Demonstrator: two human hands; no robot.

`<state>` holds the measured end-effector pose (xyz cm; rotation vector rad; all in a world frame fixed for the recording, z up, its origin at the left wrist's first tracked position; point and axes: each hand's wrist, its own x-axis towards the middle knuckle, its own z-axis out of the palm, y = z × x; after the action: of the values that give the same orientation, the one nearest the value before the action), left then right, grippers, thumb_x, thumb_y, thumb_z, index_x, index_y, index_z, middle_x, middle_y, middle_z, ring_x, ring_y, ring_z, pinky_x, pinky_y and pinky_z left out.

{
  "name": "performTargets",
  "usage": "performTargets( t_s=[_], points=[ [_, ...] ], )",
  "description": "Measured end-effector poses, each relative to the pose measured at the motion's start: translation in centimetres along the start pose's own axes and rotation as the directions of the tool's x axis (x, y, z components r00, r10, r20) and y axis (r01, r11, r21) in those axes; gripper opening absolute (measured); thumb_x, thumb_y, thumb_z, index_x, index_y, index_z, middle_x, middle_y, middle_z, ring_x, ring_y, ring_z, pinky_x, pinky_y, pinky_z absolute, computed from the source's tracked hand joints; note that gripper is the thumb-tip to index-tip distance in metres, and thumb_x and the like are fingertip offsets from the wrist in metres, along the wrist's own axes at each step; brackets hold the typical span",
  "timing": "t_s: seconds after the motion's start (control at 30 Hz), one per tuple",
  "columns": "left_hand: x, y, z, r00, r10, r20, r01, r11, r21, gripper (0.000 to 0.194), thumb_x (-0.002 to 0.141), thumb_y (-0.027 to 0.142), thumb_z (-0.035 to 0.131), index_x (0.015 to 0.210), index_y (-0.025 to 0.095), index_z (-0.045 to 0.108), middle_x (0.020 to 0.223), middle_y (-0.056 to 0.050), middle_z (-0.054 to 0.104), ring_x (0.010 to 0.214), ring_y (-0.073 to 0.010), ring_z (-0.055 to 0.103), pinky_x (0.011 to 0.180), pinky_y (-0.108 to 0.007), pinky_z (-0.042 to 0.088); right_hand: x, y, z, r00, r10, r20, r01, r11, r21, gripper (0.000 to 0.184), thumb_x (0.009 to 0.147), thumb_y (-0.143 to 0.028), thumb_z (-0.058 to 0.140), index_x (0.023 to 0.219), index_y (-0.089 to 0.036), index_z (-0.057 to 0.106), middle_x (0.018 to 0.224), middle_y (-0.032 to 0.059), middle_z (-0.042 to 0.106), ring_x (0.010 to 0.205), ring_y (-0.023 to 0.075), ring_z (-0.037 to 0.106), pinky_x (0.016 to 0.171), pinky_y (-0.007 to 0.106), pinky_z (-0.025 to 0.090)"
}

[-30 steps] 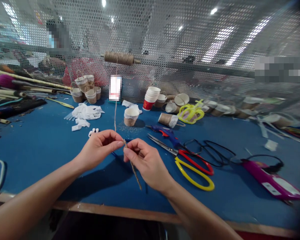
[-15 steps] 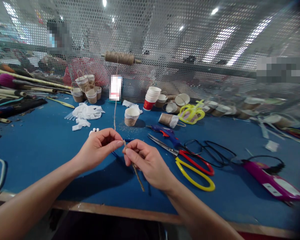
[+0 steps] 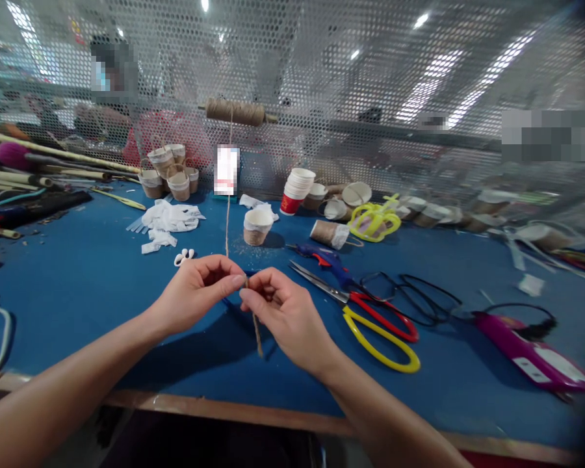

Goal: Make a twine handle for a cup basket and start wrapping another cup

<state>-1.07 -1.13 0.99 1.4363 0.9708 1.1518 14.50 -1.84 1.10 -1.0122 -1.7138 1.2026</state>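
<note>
Thumb and forefinger of my left hand pinch a strand of jute twine that runs down from a spool on the mesh wall. Close beside it, my right hand is closed on the same twine, whose loose end dangles below the fingers. The exact spot between the fingertips is partly hidden. Just beyond my hands stands a twine-wrapped paper cup with a white lace rim. Large scissors with red and yellow handles lie to the right of my right hand.
A blue glue gun with a black cable lies beyond the scissors. White lace pieces and small wrapped baskets are at back left. Stacked paper cups, a yellow ribbon bundle and a purple power strip are rightward.
Both hands have shifted slightly, with the fingertips still close together on the twine. The dangling end now hangs shorter and more upright beneath my right hand.
</note>
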Motion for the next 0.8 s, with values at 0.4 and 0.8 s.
performTargets(
  t_s=[0.4,0.8],
  points=[
    [0.08,0.2,-0.3,0.999,0.012,0.032,-0.012,1.0,-0.01,0.009,0.073,0.023,0.062,0.07,0.014,0.061,0.067,0.0,0.061,0.062,-0.0105,0.054,0.062,-0.023,0.044,-0.18,0.11,-0.16,0.999,-0.023,0.049,0.023,1.0,-0.014,0.015,0.083,-0.03,0.049,0.075,-0.018,0.049,0.061,-0.002,0.056,0.046,0.0063,0.038,0.044,0.021,0.031],
    [-0.08,-0.27,-0.45,0.996,0.0,0.094,0.014,0.989,-0.149,0.014,0.073,0.028,0.064,0.073,0.014,0.06,0.068,-0.001,0.062,0.063,-0.0115,0.056,0.064,-0.025,0.045,-0.02,-0.07,-0.49,0.982,0.038,0.185,-0.061,0.991,0.123,0.02,0.085,-0.034,0.045,0.076,-0.017,0.049,0.057,-0.0037,0.053,0.045,0.0056,0.035,0.043,0.02,0.029]
  ],
)
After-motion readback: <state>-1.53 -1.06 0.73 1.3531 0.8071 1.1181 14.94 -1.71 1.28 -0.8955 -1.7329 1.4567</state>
